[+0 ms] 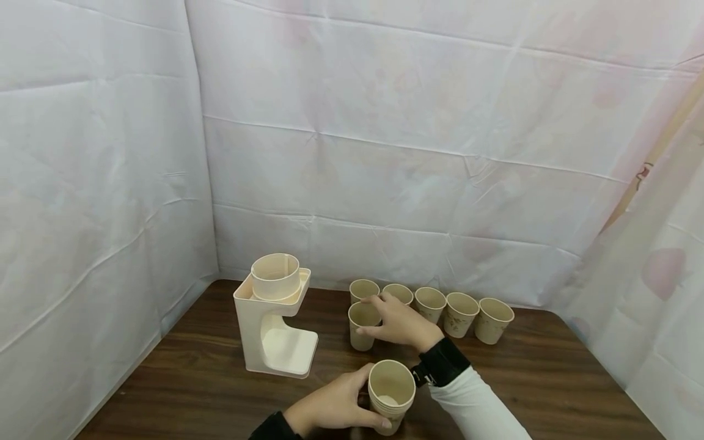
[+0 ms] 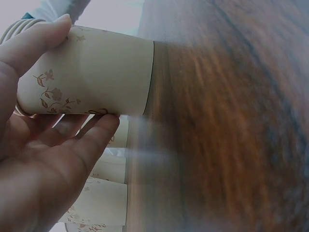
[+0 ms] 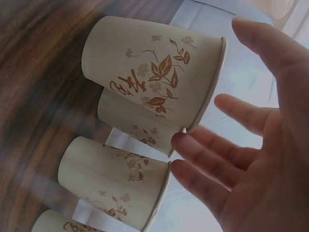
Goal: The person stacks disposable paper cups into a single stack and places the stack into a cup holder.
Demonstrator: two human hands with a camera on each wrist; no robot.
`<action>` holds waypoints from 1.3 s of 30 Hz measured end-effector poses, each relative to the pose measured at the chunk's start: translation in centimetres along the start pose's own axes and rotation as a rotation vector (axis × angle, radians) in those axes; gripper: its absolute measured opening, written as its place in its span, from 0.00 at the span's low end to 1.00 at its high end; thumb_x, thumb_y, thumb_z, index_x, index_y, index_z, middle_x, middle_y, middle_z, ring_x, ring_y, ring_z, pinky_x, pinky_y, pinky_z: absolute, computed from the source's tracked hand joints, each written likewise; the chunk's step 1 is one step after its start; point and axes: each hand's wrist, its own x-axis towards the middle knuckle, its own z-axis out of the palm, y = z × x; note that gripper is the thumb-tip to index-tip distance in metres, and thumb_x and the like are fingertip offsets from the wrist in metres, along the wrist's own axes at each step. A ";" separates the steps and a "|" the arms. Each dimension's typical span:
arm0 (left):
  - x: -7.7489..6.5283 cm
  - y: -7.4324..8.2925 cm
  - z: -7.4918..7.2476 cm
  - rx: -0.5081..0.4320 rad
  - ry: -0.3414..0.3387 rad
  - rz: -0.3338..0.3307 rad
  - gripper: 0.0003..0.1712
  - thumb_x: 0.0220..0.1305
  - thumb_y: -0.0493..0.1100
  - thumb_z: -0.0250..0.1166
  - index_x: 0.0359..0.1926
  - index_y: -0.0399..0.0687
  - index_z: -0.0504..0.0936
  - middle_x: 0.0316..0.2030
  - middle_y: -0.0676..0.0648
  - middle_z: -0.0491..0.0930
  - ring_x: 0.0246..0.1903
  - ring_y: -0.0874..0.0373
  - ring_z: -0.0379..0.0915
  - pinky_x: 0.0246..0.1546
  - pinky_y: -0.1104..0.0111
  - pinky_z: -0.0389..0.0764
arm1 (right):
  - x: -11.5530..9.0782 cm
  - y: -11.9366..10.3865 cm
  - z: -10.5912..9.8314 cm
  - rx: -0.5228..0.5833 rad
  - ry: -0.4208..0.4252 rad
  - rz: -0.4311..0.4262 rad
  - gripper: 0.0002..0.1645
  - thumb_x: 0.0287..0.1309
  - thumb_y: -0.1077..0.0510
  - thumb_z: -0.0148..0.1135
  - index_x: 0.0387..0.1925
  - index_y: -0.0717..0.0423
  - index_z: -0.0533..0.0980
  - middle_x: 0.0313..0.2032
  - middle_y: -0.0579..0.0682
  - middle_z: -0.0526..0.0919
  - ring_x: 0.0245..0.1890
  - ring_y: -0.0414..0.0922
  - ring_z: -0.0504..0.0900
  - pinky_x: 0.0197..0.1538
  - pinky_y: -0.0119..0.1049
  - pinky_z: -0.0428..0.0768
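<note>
My left hand (image 1: 342, 400) grips a nested stack of beige paper cups (image 1: 392, 397), thumb on one side and fingers on the other. Brown flowers decorate the cup wall (image 2: 101, 72) in the left wrist view, and the stack's base is close to the tabletop. Ahead of it, a single paper cup (image 1: 361, 336) stands upright in front of the left end of a row. Over this cup's rim is my right hand (image 1: 404, 322), fingers spread and loosely bent. The right wrist view has the cup (image 3: 149, 72) just beyond the fingertips, with nothing pinched between thumb and fingers.
Several upright paper cups (image 1: 461, 315) form a row along the back of the dark wooden table (image 1: 187, 366). To the left stands a cream plastic stand (image 1: 253, 333) with a round cylinder (image 1: 275, 278) on top and a flat base. White curtains (image 1: 385, 153) hang behind.
</note>
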 end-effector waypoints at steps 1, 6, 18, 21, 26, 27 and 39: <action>0.0 0.0 0.0 -0.001 0.001 -0.002 0.39 0.53 0.52 0.70 0.62 0.55 0.61 0.53 0.49 0.75 0.51 0.59 0.71 0.48 0.71 0.76 | 0.2 0.0 0.0 -0.012 -0.006 0.010 0.38 0.52 0.36 0.63 0.57 0.55 0.68 0.45 0.55 0.72 0.40 0.44 0.74 0.42 0.43 0.80; 0.1 -0.1 -0.1 -0.022 -0.003 -0.012 0.39 0.53 0.51 0.70 0.63 0.56 0.60 0.54 0.49 0.74 0.51 0.59 0.71 0.48 0.71 0.77 | 1.2 0.0 0.2 -0.037 -0.033 0.041 0.39 0.51 0.34 0.61 0.56 0.55 0.69 0.47 0.55 0.71 0.43 0.47 0.74 0.44 0.45 0.80; 0.1 -0.3 0.0 0.000 0.004 -0.004 0.40 0.52 0.52 0.70 0.63 0.56 0.61 0.53 0.50 0.74 0.51 0.59 0.71 0.48 0.71 0.77 | 1.6 -0.2 0.4 -0.011 -0.049 0.048 0.37 0.49 0.33 0.63 0.54 0.51 0.72 0.49 0.59 0.70 0.45 0.49 0.74 0.45 0.47 0.79; 0.1 -0.3 0.0 0.002 0.005 -0.008 0.40 0.53 0.52 0.70 0.63 0.56 0.60 0.53 0.50 0.74 0.51 0.60 0.71 0.48 0.72 0.77 | 1.7 -0.2 0.4 -0.003 -0.062 0.060 0.38 0.48 0.33 0.64 0.54 0.50 0.71 0.49 0.58 0.70 0.45 0.49 0.74 0.44 0.47 0.79; 0.1 -0.2 0.0 -0.010 -0.004 -0.008 0.39 0.53 0.52 0.70 0.63 0.56 0.60 0.54 0.49 0.74 0.51 0.59 0.70 0.48 0.72 0.77 | 1.7 -0.3 0.4 0.022 -0.090 0.084 0.38 0.46 0.33 0.65 0.53 0.51 0.70 0.48 0.56 0.70 0.46 0.48 0.73 0.44 0.47 0.79; 0.1 -0.2 0.0 -0.013 -0.005 -0.008 0.39 0.53 0.52 0.70 0.63 0.56 0.60 0.54 0.49 0.74 0.51 0.59 0.70 0.48 0.71 0.77 | 1.7 -0.3 0.4 0.023 -0.093 0.086 0.38 0.46 0.33 0.65 0.53 0.51 0.70 0.48 0.55 0.70 0.45 0.48 0.73 0.44 0.47 0.79; 0.0 -0.1 0.1 -0.006 -0.001 -0.001 0.39 0.53 0.52 0.70 0.63 0.56 0.60 0.54 0.50 0.74 0.51 0.59 0.70 0.48 0.71 0.77 | 1.5 -0.2 0.6 0.042 -0.099 0.047 0.37 0.46 0.41 0.70 0.54 0.52 0.68 0.49 0.54 0.75 0.48 0.49 0.73 0.47 0.47 0.77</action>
